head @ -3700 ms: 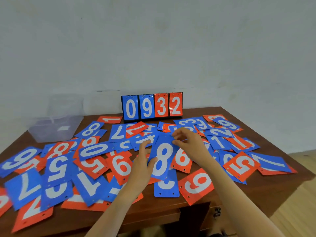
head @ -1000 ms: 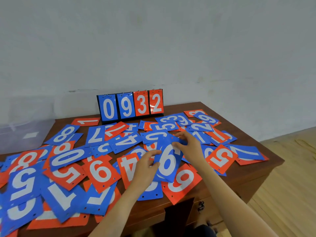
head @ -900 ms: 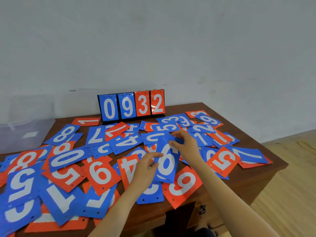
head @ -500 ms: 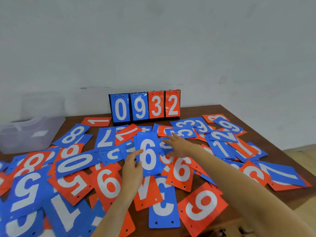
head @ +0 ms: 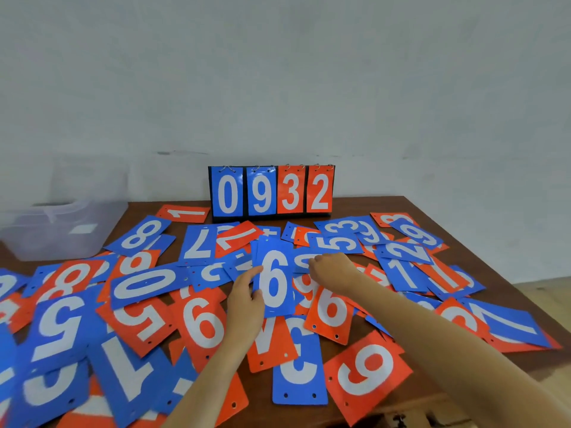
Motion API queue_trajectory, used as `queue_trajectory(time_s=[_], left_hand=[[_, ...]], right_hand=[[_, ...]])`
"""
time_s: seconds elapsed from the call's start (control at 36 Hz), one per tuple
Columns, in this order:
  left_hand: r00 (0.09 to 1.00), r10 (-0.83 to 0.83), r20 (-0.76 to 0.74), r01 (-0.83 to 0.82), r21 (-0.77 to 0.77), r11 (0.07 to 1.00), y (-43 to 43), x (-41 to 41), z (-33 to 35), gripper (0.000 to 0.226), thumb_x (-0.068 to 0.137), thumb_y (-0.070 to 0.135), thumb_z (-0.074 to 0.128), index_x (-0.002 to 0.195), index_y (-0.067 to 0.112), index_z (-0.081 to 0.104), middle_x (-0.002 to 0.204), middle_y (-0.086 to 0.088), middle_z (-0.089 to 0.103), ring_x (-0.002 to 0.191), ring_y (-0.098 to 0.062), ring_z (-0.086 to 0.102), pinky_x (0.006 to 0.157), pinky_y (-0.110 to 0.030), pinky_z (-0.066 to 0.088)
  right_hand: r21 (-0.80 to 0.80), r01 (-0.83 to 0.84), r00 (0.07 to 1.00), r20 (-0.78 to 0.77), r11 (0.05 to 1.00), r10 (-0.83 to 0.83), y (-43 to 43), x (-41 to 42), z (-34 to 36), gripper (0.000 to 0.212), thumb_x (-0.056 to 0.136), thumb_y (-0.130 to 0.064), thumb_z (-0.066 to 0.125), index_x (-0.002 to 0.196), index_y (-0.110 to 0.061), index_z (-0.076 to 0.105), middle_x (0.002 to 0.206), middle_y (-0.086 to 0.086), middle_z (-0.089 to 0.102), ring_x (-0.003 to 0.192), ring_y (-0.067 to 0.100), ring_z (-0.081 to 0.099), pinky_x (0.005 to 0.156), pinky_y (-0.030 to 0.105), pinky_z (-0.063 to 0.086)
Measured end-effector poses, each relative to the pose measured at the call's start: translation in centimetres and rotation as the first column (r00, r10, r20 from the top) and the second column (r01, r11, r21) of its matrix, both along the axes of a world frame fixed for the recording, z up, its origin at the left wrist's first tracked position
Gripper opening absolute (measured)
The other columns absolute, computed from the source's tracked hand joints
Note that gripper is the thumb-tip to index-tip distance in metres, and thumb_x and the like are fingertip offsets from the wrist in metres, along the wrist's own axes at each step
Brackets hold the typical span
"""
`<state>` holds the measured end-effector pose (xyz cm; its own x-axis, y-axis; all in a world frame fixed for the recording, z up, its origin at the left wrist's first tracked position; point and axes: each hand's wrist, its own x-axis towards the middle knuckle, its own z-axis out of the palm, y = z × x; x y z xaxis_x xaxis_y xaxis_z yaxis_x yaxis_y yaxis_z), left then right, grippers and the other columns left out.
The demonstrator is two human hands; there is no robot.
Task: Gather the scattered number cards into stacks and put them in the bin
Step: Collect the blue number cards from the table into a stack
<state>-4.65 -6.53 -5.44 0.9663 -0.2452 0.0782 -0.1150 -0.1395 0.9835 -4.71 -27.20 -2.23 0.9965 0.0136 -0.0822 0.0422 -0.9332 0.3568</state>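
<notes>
Blue and orange number cards lie scattered and overlapping all over the brown table [head: 398, 205]. My left hand [head: 245, 307] grips the left edge of a small stack of blue cards [head: 273, 279] whose top card shows a white 6, held upright above the pile. My right hand [head: 332, 270] reaches to a blue card [head: 301, 261] just right of the stack, fingers curled on its edge. The clear plastic bin [head: 58, 230] stands at the table's far left corner.
A scoreboard stand [head: 271, 191] showing 0932 stands at the back edge against the grey wall. An orange 9 card [head: 366, 370] and a blue 3 card [head: 298, 362] lie near the front edge. Wooden floor shows at the right.
The top card of the held stack went from 8 to 6. The stack moved farther from me, and my right hand left its top edge and reached to a blue card on the right.
</notes>
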Motion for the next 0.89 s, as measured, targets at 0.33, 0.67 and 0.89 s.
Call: queue_trajectory(time_s=[0.33, 0.67, 0.89], left_hand=[[0.999, 0.032, -0.026, -0.031, 0.038, 0.999, 0.7, -1.7, 0.5, 0.046, 0.091, -0.007, 0.043, 0.118, 0.029, 0.053, 0.14, 0.002, 0.042, 0.132, -0.017, 0.04, 0.093, -0.041, 0.052], [0.999, 0.027, -0.039, -0.022, 0.119, 0.993, 0.2, -0.7, 1.0, 0.046, 0.09, -0.009, 0.042, 0.123, 0.023, 0.053, 0.137, 0.002, 0.04, 0.129, -0.016, 0.04, 0.073, -0.018, 0.052], [0.999, 0.035, -0.04, -0.035, 0.0, 0.999, 0.4, -0.7, 0.7, 0.049, 0.09, -0.012, 0.04, 0.113, 0.029, 0.053, 0.135, 0.0, 0.042, 0.114, -0.014, 0.052, 0.081, -0.038, 0.056]], right_hand=[[0.334, 0.23, 0.967, -0.186, 0.914, -0.175, -0.9, 0.1, 0.0, 0.069, 0.098, -0.024, 0.048, 0.152, -0.023, 0.005, 0.159, 0.008, 0.004, 0.147, 0.029, -0.001, 0.117, 0.045, 0.015], [0.136, 0.167, 0.985, -0.067, 0.976, -0.16, -0.6, 1.4, -1.0, 0.035, 0.1, -0.018, 0.037, 0.134, -0.011, 0.037, 0.111, 0.011, 0.063, 0.092, 0.026, 0.064, 0.072, 0.034, 0.05], [0.452, 0.188, 0.921, 0.228, 0.872, -0.317, 0.6, -3.0, 3.9, 0.034, 0.099, -0.017, 0.042, 0.133, -0.015, 0.045, 0.117, 0.008, 0.063, 0.1, 0.024, 0.062, 0.079, 0.032, 0.05]])
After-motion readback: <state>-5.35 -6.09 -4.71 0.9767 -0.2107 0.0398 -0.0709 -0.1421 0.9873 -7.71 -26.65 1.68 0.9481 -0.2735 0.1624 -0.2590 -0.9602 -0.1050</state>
